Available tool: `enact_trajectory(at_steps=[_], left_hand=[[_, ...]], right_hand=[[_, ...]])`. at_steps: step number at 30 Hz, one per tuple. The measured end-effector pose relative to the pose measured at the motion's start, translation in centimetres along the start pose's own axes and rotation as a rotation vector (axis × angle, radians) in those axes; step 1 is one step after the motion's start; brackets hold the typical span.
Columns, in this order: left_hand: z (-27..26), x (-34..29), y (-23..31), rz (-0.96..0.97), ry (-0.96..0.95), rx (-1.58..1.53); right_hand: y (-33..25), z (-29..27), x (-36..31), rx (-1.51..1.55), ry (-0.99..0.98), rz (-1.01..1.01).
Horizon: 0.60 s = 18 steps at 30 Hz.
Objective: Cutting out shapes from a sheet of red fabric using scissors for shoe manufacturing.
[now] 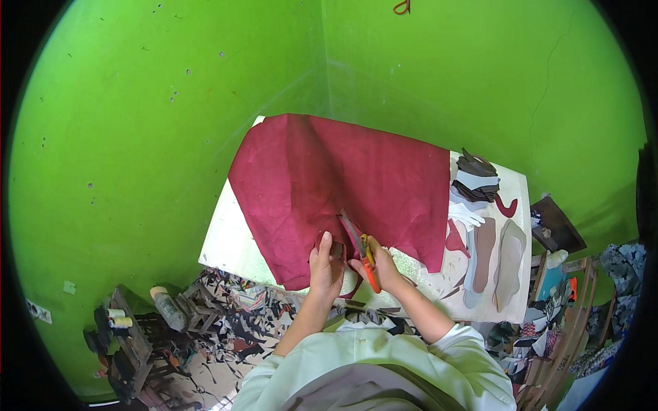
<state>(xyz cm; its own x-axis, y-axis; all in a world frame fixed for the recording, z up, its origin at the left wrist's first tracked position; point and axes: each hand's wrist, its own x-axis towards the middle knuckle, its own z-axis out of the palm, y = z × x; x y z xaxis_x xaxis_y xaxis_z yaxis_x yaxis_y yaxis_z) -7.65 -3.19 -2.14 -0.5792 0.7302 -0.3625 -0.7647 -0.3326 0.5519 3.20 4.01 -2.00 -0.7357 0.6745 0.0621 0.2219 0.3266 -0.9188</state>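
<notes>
A large dark red sheet (384, 178), like fabric or thin leather, is spread over a white table (223, 240). My left hand (325, 270) is closed on the sheet's near edge, thumb up. A small dark piece shows at its fingers, but I cannot make out its kind. In my right hand (384, 268) are scissors (365, 250) with orange and yellow handles. Their blades point up and left over the sheet, just right of my left hand. The cut line itself is too small to make out.
Grey and brown sole-shaped pieces (484, 253) lie at the table's right, below a stack of dark pieces (476, 175). A small red curved piece (506, 207) is beside them. Scraps (240, 322) litter the floor. A wooden rack (569, 335) stands right, a bench (130, 329) left.
</notes>
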Motion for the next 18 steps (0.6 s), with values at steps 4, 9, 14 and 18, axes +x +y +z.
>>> enact_trajectory(at_steps=[4,9,14,18], left_hand=[[-0.7,0.4,-0.2,-0.074,0.019,-0.015],[-1.0,0.1,1.2,-0.032,0.092,-0.031],[-4.4,0.7,1.7,0.062,0.200,0.097],[-6.7,1.4,2.4,0.050,0.238,0.346]], right_hand=[[2.6,0.9,-0.4,-0.002,0.006,0.027],[3.3,-1.1,0.1,0.052,-0.018,-0.018],[5.9,-6.0,2.0,0.484,-0.262,0.175],[3.7,-9.0,4.5,0.314,-0.511,0.196]])
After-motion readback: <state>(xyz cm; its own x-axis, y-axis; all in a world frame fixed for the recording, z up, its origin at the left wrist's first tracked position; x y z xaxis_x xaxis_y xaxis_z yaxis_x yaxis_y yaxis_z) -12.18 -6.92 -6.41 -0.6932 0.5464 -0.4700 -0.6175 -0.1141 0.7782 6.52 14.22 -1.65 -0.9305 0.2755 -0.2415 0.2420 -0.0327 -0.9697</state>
